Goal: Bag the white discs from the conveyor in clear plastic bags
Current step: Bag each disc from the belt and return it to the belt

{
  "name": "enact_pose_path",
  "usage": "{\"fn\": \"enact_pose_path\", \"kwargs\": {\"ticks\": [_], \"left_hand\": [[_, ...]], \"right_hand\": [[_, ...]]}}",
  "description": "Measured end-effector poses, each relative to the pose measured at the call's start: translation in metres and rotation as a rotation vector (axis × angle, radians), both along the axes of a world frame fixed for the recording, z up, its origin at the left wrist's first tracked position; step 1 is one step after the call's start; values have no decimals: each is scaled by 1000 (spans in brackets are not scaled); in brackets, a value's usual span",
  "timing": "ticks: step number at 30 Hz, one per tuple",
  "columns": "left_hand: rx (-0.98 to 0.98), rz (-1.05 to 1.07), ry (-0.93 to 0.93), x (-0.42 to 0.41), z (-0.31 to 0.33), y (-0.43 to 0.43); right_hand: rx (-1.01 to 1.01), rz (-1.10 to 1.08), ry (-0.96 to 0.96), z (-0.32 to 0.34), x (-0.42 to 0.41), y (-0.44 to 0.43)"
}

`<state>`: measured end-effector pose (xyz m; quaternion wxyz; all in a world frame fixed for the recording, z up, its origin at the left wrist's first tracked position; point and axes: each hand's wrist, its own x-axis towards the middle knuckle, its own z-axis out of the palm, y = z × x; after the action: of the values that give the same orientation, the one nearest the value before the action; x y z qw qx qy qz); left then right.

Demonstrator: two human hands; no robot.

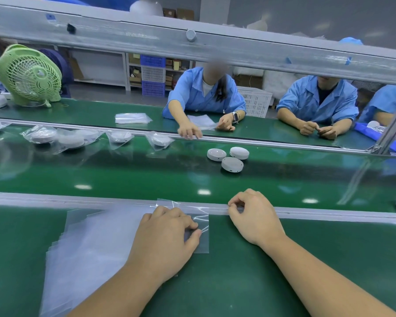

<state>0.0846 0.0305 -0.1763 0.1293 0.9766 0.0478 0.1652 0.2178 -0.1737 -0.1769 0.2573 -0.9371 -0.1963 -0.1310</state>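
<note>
On the near side of the conveyor belt [146, 177], the left hand [167, 239] rests on a fanned stack of clear plastic bags [89, 243] lying on the green work surface [329, 259]. Its fingers are curled, with thumb and forefinger pinching the top bag [202, 234] close to that bag's right edge. The far edge of this bag overlaps the near metal rail [78, 200]. The right hand [254, 216] sits on the same rail, just right of the bag and apart from it. Its fingers are curled in and the thumb tip meets the forefinger; whether anything is held between them cannot be determined. Three white discs [232, 164] lie unbagged in a tight cluster on the belt, nearer the far rail [284, 143] than the near one, with a broad band of green belt between them and both hands. Bagged discs [71, 139] lie further left along the far rail. An opposite worker's hand [190, 131] rests on the far rail, near the cluster. A green fan [29, 75] stands at far left.
</note>
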Motion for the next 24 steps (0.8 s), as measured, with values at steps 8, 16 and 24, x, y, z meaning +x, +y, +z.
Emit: {"fn": "enact_pose_path", "kwargs": {"ticks": [8, 16, 24], "left_hand": [[-8, -1, 9, -1, 1, -1], [-21, -2, 15, -1, 2, -1], [-23, 2, 40, -2, 5, -2]], "right_hand": [[-3, -2, 8, 0, 1, 0], [-2, -9, 22, 0, 1, -1], [6, -13, 17, -3, 2, -1]]}}
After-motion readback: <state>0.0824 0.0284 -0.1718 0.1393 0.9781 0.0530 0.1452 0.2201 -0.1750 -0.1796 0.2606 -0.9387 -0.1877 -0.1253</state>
